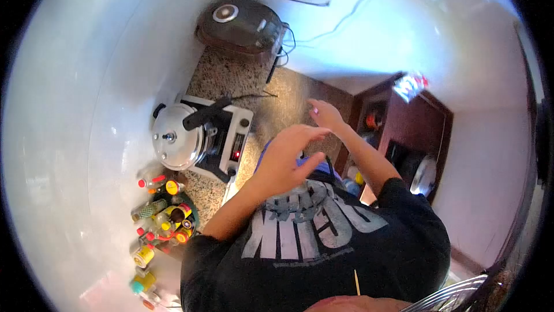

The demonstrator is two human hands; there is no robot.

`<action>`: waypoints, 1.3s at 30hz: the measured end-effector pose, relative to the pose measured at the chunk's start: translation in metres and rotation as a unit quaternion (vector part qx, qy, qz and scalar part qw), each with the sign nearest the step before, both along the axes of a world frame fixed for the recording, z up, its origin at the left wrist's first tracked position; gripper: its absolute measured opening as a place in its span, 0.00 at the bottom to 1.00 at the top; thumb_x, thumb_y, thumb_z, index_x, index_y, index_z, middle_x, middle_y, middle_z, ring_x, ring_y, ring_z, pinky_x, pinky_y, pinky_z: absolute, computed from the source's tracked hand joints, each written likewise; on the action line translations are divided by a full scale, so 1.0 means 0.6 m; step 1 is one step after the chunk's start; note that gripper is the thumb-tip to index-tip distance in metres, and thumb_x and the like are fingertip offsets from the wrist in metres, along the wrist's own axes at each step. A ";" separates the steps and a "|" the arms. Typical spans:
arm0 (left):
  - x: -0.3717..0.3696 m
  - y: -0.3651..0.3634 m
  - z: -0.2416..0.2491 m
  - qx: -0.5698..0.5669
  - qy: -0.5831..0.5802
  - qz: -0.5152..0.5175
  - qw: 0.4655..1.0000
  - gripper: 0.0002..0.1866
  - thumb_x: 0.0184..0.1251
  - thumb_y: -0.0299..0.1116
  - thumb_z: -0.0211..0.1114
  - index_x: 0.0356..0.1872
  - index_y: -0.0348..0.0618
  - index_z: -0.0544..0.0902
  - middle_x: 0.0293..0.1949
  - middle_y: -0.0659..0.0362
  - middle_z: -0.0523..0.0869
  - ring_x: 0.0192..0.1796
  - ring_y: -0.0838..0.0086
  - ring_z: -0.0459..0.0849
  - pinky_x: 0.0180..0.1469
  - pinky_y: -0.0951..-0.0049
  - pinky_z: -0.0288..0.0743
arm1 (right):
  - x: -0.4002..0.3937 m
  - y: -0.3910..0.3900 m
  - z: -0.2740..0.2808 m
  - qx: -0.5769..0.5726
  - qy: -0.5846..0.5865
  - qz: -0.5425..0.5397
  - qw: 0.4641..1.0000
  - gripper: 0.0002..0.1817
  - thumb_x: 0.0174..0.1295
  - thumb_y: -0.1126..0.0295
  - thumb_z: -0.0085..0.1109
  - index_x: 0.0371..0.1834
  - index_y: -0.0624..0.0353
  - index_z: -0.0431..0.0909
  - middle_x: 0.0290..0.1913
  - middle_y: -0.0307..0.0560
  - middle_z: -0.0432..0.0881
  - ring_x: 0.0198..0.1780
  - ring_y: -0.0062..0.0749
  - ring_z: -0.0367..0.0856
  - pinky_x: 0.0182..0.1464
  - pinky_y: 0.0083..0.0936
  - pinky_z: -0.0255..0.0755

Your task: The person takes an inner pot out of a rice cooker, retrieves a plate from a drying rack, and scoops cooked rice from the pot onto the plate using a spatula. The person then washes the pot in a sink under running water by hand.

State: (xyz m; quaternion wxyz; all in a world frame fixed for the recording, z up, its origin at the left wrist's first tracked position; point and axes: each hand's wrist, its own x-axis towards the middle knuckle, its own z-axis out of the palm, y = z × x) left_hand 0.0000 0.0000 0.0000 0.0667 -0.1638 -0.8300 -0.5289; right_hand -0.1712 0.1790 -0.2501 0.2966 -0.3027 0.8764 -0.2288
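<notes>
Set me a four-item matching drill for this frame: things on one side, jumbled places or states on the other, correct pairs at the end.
1. pressure cooker
2. dark oval appliance
3. bottles and jars
4. left hand

A. clustered, lower left of picture
B. open, nothing visible in it
C. on the cooktop
D. toward the picture's top

Pairs: 1-C; 2-D; 3-A; 4-B

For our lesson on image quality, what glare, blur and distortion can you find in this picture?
Head view: straight lines bow and the corners go black, as with a very wide lens; bluish-white glare washes over the wall; the packet looks smeared and overexposed; the pressure cooker carries bright reflections.
</notes>
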 end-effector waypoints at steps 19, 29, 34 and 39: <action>-0.389 -0.284 -0.430 0.256 -0.274 0.490 0.787 0.14 0.74 0.31 0.62 0.56 0.36 0.80 0.47 0.56 0.86 0.49 0.74 0.84 0.55 0.73 0.76 | -0.537 -0.389 0.011 0.088 0.194 0.263 0.941 0.45 0.64 0.64 0.57 0.82 0.23 0.45 0.23 0.52 0.82 0.25 0.50 0.83 0.30 0.46 0.78; -0.441 -0.311 -0.525 0.206 -0.244 0.657 0.683 0.17 0.72 0.38 0.64 0.51 0.35 0.83 0.44 0.50 0.88 0.46 0.65 0.87 0.51 0.67 0.77 | -0.601 -0.441 0.033 -0.020 0.149 0.269 0.951 0.19 0.66 0.59 0.57 0.59 0.40 0.83 0.29 0.52 0.86 0.27 0.50 0.84 0.33 0.46 0.79; -0.497 -0.364 -0.491 0.046 -0.271 0.693 0.666 0.17 0.70 0.43 0.64 0.46 0.38 0.83 0.40 0.46 0.87 0.44 0.55 0.86 0.48 0.61 0.77 | -0.663 -0.507 -0.007 -0.135 0.158 0.165 0.964 0.16 0.64 0.60 0.62 0.53 0.50 0.85 0.38 0.53 0.86 0.40 0.50 0.86 0.41 0.45 0.79; -0.577 -0.438 -0.451 -0.170 -0.276 0.717 0.617 0.19 0.66 0.48 0.66 0.41 0.39 0.82 0.38 0.48 0.87 0.43 0.52 0.86 0.46 0.55 0.78 | -0.701 -0.598 -0.028 -0.031 0.258 0.137 0.956 0.20 0.59 0.59 0.67 0.52 0.54 0.80 0.42 0.54 0.86 0.41 0.54 0.86 0.43 0.46 0.81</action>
